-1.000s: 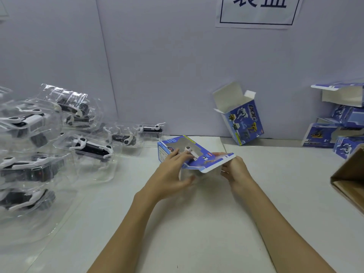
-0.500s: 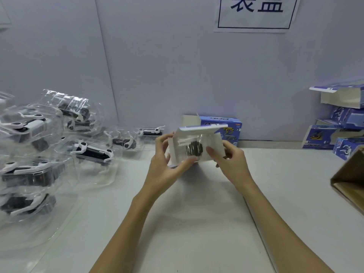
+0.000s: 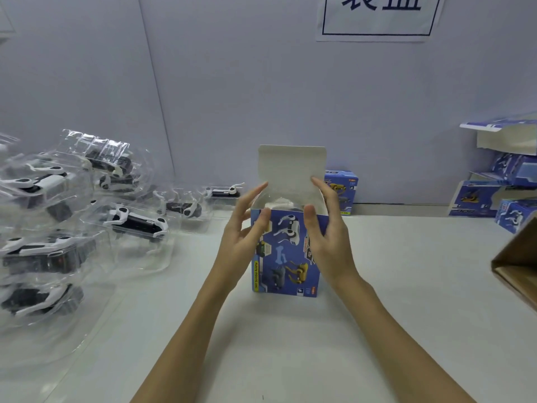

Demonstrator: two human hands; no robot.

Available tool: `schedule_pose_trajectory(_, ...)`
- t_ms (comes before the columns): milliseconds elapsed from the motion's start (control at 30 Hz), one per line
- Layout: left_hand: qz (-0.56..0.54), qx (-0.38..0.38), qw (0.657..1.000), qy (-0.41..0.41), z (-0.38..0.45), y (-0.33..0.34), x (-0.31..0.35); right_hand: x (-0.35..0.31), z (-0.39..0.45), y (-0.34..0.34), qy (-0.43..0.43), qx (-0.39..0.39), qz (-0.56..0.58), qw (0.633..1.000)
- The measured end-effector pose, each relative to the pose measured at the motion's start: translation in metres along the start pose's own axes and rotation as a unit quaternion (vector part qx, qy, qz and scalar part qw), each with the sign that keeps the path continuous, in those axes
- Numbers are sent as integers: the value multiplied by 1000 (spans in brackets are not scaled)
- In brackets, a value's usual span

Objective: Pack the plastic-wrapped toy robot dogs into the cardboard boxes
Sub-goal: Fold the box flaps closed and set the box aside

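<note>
A blue printed cardboard box point(image 3: 286, 257) stands upright on the white table point(image 3: 290, 344), its white lid flap point(image 3: 292, 167) raised. A wrapped toy shows dimly in the box's open top point(image 3: 279, 203). My left hand point(image 3: 242, 231) flanks the box's left upper corner, fingers straight, thumb touching the front face. My right hand point(image 3: 328, 237) flanks the right upper corner, thumb on the front, fingertips reaching the lid flap. Several plastic-wrapped toy robot dogs point(image 3: 136, 222) lie piled at the left.
Another blue box point(image 3: 344, 190) lies behind against the wall. More blue boxes point(image 3: 499, 184), some open, are stacked at the far right. A brown carton's corner point(image 3: 520, 260) juts in at the right edge. A paper sign point(image 3: 377, 16) hangs on the wall.
The box went from lying tilted in both hands to standing upright on the table with its lid up. The box that leaned against the wall now lies flat.
</note>
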State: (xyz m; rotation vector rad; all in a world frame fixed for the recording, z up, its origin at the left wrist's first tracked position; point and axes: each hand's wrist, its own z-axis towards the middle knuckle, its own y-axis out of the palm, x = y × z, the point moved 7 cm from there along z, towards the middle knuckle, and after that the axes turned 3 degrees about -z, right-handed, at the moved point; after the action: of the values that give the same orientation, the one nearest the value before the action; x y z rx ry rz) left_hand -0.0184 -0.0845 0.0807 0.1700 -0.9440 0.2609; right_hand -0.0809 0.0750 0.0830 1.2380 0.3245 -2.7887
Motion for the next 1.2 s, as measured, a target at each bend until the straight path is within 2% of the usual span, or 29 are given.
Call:
schedule_pose_trajectory(267,-16,37,999,-22,4,0,-5,-9,10,-13,9,56,2,998)
schedule_pose_trajectory(400,-74,50,994,-59,8,2,-13,-1,10,-7,75,72,190,976)
schedule_pose_trajectory(467,-108,47,991,-56,9,1,-11,0,13,-10,72,73,218,971)
schedule_pose_trajectory(667,-149,2,985,-82,12,-2,-18,6,11,-12,55,72,149,985)
schedule_pose_trajectory(767,-144,-14,988,-59,10,-3,-20,8,6,-10,76,68,195,976)
schedule_pose_trajectory(867,-127,-41,988,-84,5,-1,-24,8,6,-11,69,57,213,973)
schedule_pose_trajectory(967,-111,10,990,-81,6,-5,-26,4,6,-7,45,24,162,985)
schedule_pose_trajectory(1067,-84,12,996,-41,5,-1,-21,0,7,-2,17,-19,104,994)
schedule_pose_trajectory(1133,-58,51,997,-21,2,-2,-19,-2,9,-4,9,-7,76,997)
schedule_pose_trajectory(1200,36,122,992,10,-2,-6,-15,-2,9,-11,11,56,38,998)
